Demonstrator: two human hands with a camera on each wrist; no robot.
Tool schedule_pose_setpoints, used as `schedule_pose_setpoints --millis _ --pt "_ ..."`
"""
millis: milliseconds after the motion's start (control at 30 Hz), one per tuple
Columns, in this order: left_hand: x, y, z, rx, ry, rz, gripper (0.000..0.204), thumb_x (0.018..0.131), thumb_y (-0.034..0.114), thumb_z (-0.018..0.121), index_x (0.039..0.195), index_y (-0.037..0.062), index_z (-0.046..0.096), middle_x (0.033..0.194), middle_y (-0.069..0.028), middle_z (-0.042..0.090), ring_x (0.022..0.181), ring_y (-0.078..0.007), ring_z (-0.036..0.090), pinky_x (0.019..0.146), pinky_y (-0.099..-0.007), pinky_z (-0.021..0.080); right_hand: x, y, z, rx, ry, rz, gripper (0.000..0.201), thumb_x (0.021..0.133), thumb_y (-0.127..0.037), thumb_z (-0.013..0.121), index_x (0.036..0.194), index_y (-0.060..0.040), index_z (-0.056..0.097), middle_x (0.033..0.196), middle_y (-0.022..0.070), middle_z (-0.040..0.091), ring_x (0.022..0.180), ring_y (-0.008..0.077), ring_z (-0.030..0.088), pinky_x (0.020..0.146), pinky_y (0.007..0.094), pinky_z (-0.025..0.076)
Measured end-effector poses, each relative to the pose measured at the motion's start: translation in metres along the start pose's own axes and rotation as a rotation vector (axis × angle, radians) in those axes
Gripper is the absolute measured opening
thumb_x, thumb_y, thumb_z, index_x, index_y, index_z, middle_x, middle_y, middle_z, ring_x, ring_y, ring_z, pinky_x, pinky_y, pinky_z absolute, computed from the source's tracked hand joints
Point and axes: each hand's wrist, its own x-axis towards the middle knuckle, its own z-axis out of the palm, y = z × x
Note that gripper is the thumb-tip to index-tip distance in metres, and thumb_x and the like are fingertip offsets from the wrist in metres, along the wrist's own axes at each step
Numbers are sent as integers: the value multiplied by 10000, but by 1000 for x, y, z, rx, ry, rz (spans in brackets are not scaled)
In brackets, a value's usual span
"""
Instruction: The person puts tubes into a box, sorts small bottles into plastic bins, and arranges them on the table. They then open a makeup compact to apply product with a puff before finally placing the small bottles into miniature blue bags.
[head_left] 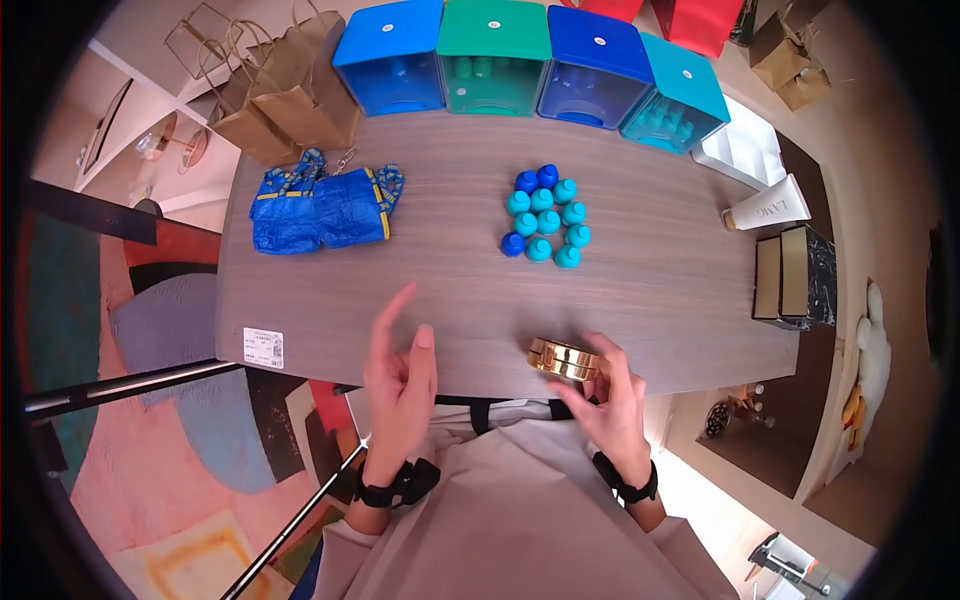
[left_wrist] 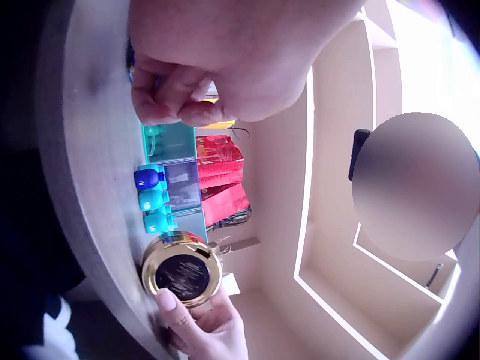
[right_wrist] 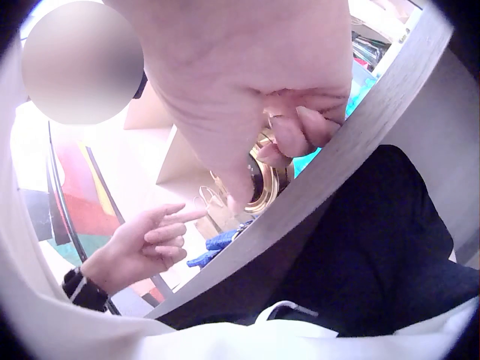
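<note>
My right hand [head_left: 612,405] holds a round gold compact case [head_left: 562,359] on edge near the table's front edge, thumb on one side and fingers on the other. A dark printed label [left_wrist: 182,277] covers the middle of its face in the left wrist view. Left of it, my left hand [head_left: 400,390] is raised near the front edge with nothing in it, index finger stretched out and the other fingers loosely bent. Beyond both hands stands a cluster of several small turquoise bottles [head_left: 541,222] and dark blue bottles [head_left: 513,244].
Four coloured bins with clear fronts, such as a green bin [head_left: 495,55], line the back. A blue woven bag [head_left: 325,208] lies at left before paper bags [head_left: 300,95]. At right are a white tube [head_left: 770,205], a white tray [head_left: 735,140] and black marbled boxes [head_left: 805,275].
</note>
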Motion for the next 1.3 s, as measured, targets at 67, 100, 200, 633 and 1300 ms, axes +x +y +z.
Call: schedule_pose_setpoints --millis 67,100,200,633,1300 --pt "8 -8 1 -1 -16 -28 433 1187 216 544 1587 59 496 562 80 458 457 -11 370 445 -224 263 4 7 -11 25 -20 -12 586 788 18 887 1341 -49 705 686 17 496 601 114 495 571 276 450" --pt "11 -11 0 1 -32 -59 390 1183 204 555 1543 56 544 563 77 464 459 -10 373 452 -224 269 7 11 -18 53 -42 -22 507 788 99 814 1271 -38 745 689 15 485 610 110 491 575 268 439" --pt "22 -23 3 -36 -12 -42 319 1170 201 585 1457 62 610 578 94 470 498 -3 412 482 -228 280 13 16 -49 49 14 68 462 774 169 722 1192 -15 785 720 -21 482 642 71 470 575 250 396" --pt "35 -30 15 -17 11 24 249 1176 185 563 1364 51 655 590 56 503 502 -22 429 504 -227 334 52 6 -129 -270 59 -52 502 806 92 863 1289 -8 771 903 58 516 757 189 497 676 341 447" --pt "45 -29 -14 -85 144 418 906 1145 697 183 1759 31 192 1771 -234 303 1635 -333 290 1353 -517 173 11 40 -67 266 241 71 327 1169 -231 553 1365 -11 693 786 -7 598 679 64 497 626 225 369"
